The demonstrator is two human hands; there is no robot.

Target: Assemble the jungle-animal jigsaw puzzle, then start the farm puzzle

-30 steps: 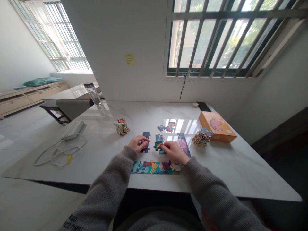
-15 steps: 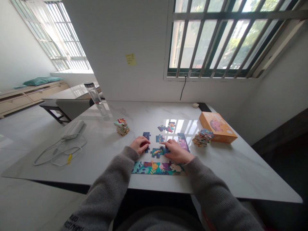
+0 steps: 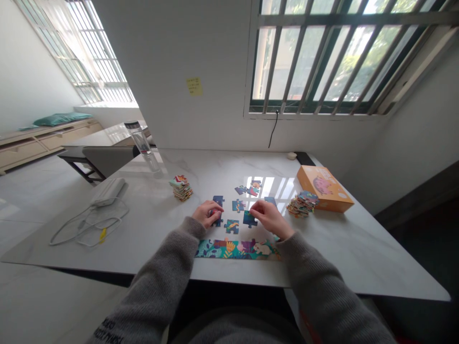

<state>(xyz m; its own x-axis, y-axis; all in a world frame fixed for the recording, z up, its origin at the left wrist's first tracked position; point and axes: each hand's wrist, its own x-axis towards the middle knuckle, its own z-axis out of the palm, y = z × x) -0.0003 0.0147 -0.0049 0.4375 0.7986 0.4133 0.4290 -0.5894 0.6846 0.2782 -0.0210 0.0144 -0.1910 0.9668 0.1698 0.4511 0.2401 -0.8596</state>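
Observation:
My right hand (image 3: 268, 217) pinches a dark blue puzzle piece (image 3: 250, 219) at its upper right edge. My left hand (image 3: 207, 213) lies with curled fingers over the dark left column of pieces (image 3: 218, 199); whether it grips anything is hidden. Between the hands are a piece with an orange figure (image 3: 232, 226) and, above it, another blue piece (image 3: 237, 206). A joined strip of pieces (image 3: 233, 249) runs along the near side. The right column (image 3: 270, 200) is partly covered by my right hand. Several loose pieces (image 3: 253, 190) lie farther back.
One stack of pieces (image 3: 181, 188) stands at the left, another (image 3: 302, 205) at the right beside an orange box (image 3: 324, 188). A white device with cables (image 3: 109, 192) and a glass bottle (image 3: 138, 138) are farther left on the white table (image 3: 154, 229).
My right hand has moved slightly right and up, and the dark blue piece has come apart from the orange-figure piece. My left hand has barely moved.

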